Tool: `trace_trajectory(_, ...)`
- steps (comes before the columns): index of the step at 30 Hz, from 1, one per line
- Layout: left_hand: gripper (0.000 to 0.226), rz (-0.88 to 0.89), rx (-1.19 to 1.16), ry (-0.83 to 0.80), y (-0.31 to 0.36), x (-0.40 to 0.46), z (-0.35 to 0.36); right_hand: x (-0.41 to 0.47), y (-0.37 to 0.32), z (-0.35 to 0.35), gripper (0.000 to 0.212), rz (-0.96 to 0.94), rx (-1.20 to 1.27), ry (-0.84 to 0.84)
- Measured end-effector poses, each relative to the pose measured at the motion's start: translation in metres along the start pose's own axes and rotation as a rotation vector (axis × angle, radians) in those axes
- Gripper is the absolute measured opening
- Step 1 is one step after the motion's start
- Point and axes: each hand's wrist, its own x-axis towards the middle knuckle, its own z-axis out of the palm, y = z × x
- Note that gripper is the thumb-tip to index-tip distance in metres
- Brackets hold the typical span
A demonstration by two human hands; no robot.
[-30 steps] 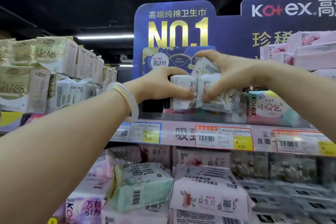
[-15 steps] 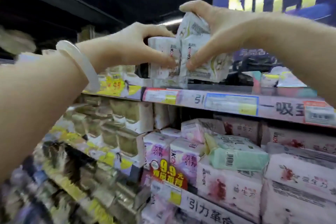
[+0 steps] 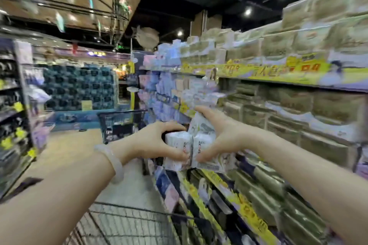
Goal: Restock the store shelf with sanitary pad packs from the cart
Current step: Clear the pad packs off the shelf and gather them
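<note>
pad packs [image 3: 191, 148] seemingly between both hands' fingers [image 3: 175, 156]

White sanitary pad packs [image 3: 187, 150], several, upright, pressed side by side, held in mid-air between both hands. Shelf [image 3: 278, 105] at right, stocked, blurred. Wire cart [image 3: 127, 223] near, below; contents indiscernible.
</note>
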Motion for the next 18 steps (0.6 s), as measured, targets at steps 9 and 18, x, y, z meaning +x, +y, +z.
trace_trajectory(9,0.113,-0.280,0.088,-0.297,-0.143,-0.056,0.046,0.065,0.002,0.188,0.136,0.064,0.036,-0.324)
trace_trajectory(18,0.107,0.265,0.095,-0.038,-0.012,0.055,0.031,0.001,0.017,0.027,0.113,0.182,-0.266,0.076)
